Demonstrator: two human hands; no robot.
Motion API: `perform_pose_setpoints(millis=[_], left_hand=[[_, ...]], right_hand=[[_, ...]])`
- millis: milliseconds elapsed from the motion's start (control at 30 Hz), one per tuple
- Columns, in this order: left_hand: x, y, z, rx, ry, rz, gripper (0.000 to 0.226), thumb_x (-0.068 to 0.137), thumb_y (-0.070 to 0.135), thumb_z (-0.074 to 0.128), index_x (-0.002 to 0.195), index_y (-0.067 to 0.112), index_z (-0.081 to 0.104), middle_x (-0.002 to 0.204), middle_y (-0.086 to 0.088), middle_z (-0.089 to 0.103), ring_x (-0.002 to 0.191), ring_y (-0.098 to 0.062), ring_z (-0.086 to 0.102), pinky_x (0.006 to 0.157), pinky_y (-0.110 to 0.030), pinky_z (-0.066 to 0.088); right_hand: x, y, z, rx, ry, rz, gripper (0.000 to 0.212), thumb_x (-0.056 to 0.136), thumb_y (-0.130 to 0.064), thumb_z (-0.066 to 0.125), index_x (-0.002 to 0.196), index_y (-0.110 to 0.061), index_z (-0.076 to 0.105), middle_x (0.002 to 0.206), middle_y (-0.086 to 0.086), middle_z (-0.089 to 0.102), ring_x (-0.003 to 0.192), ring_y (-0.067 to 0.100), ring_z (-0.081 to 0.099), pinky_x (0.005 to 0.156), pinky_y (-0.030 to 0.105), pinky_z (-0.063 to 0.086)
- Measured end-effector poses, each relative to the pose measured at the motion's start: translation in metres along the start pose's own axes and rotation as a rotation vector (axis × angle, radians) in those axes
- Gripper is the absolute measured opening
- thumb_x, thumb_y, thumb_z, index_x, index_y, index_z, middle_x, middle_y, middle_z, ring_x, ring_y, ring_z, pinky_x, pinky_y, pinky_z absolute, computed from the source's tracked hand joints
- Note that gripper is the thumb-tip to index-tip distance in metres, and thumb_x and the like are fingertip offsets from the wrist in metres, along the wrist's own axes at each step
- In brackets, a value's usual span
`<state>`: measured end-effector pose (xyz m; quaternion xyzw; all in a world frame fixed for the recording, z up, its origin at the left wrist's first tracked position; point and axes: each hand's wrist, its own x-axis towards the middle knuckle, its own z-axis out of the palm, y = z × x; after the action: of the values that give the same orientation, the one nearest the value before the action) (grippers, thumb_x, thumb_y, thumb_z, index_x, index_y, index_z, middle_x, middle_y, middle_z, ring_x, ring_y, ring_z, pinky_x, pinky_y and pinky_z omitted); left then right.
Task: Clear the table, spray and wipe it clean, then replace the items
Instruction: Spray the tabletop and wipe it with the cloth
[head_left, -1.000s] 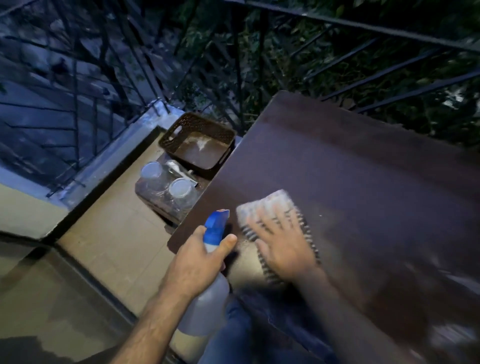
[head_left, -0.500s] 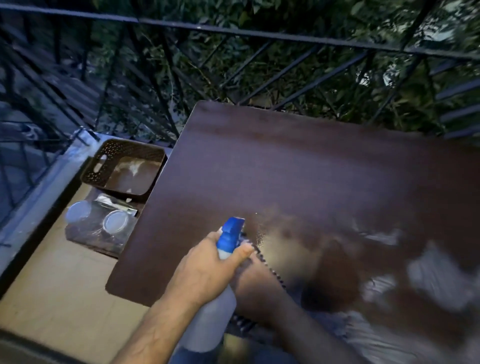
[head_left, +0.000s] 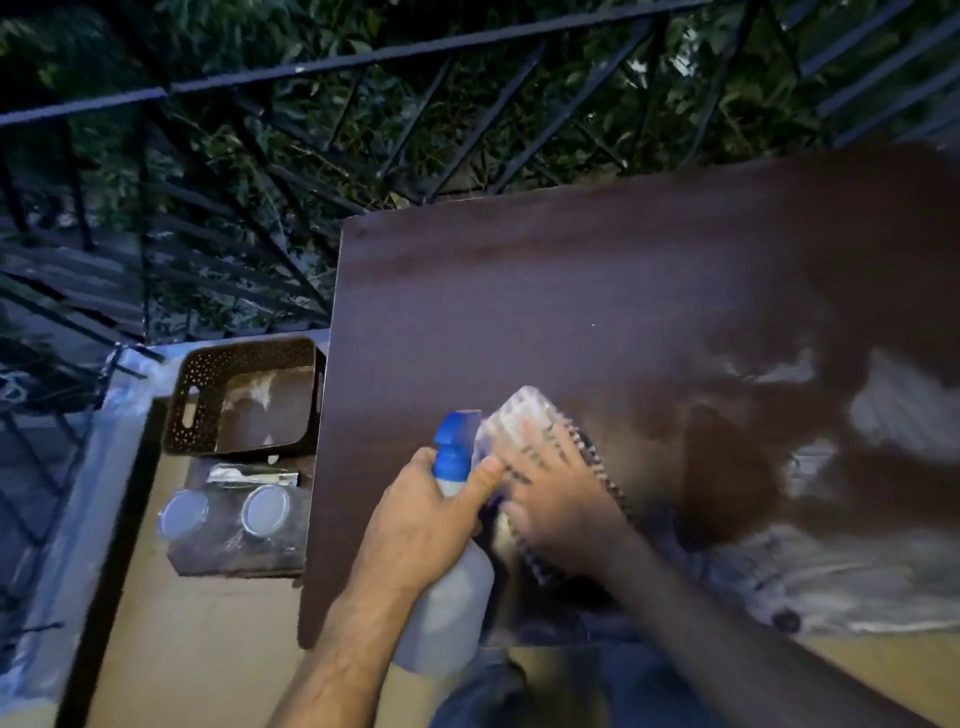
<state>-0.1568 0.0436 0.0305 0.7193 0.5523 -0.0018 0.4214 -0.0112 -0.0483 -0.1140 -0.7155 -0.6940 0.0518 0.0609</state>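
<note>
A dark brown table fills the middle and right of the head view, with wet pale streaks on its right part. My left hand grips a white spray bottle with a blue nozzle, held over the table's near left corner. My right hand lies flat, fingers spread, on a pale striped cloth pressed against the tabletop just right of the bottle. The hand covers most of the cloth.
On the tan floor left of the table sit a brown perforated basket, a foil packet and two clear lidded jars on a dark board. A black metal railing with foliage behind runs along the far side.
My right hand and the cloth have slid away from me across the table, out from behind the bottle. The view has swung, so the table sits further right. The left hand still holds the bottle.
</note>
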Motion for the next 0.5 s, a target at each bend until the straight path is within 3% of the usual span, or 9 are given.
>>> perform_pose_setpoints(millis=[67, 167, 233, 300, 367, 500], left_hand=[[0.006, 0.002, -0.004, 0.038, -0.02, 0.033, 0.043, 0.083, 0.065, 0.056, 0.082, 0.022, 0.056, 0.067, 0.006, 0.065, 0.067, -0.009, 0.062, 0.06, -0.031, 0.042], [0.013, 0.007, -0.006, 0.059, -0.064, 0.078, 0.042, 0.087, 0.062, 0.055, 0.085, 0.019, 0.058, 0.072, 0.003, 0.067, 0.067, -0.01, 0.062, 0.058, -0.029, 0.039], [0.015, 0.013, -0.005, 0.084, -0.098, 0.116, 0.04, 0.089, 0.059, 0.056, 0.086, 0.019, 0.058, 0.073, 0.002, 0.069, 0.065, -0.009, 0.062, 0.057, -0.028, 0.039], [0.016, 0.017, -0.005, 0.106, -0.12, 0.15, 0.038, 0.09, 0.056, 0.057, 0.085, 0.018, 0.059, 0.068, 0.003, 0.069, 0.063, -0.007, 0.062, 0.057, -0.027, 0.039], [0.016, 0.022, -0.005, 0.13, -0.15, 0.183, 0.037, 0.09, 0.055, 0.058, 0.085, 0.018, 0.06, 0.064, 0.002, 0.07, 0.061, -0.006, 0.064, 0.058, -0.028, 0.042], [0.016, 0.03, -0.003, 0.177, -0.223, 0.24, 0.037, 0.09, 0.054, 0.058, 0.085, 0.017, 0.06, 0.063, 0.004, 0.074, 0.055, -0.001, 0.065, 0.061, -0.029, 0.046]], right_hand=[[-0.031, -0.052, 0.003, 0.01, 0.009, -0.124, 0.054, 0.093, -0.035, 0.048, 0.145, -0.022, 0.046, 0.153, 0.008, 0.044, 0.146, 0.043, 0.031, 0.119, 0.068, 0.01], [-0.05, -0.083, 0.002, 0.039, -0.01, -0.136, 0.053, 0.092, -0.041, 0.052, 0.142, -0.024, 0.048, 0.157, 0.006, 0.04, 0.152, 0.042, 0.017, 0.121, 0.063, 0.006], [-0.052, -0.081, -0.003, 0.025, -0.005, -0.149, 0.05, 0.091, -0.039, 0.052, 0.139, -0.025, 0.053, 0.152, 0.006, 0.046, 0.152, 0.04, 0.017, 0.122, 0.062, 0.009], [-0.048, -0.065, -0.007, -0.006, -0.006, -0.134, 0.048, 0.089, -0.033, 0.052, 0.135, -0.021, 0.058, 0.146, 0.009, 0.052, 0.148, 0.038, 0.03, 0.122, 0.062, 0.013], [-0.045, -0.035, -0.005, -0.027, 0.067, 0.028, 0.043, 0.095, -0.029, 0.047, 0.136, -0.025, 0.058, 0.147, 0.007, 0.053, 0.145, 0.037, 0.036, 0.122, 0.06, 0.013], [-0.033, 0.024, -0.012, 0.075, 0.102, 0.437, 0.057, 0.098, -0.036, 0.039, 0.155, -0.033, 0.035, 0.165, -0.001, 0.027, 0.155, 0.032, 0.012, 0.12, 0.059, 0.018]])
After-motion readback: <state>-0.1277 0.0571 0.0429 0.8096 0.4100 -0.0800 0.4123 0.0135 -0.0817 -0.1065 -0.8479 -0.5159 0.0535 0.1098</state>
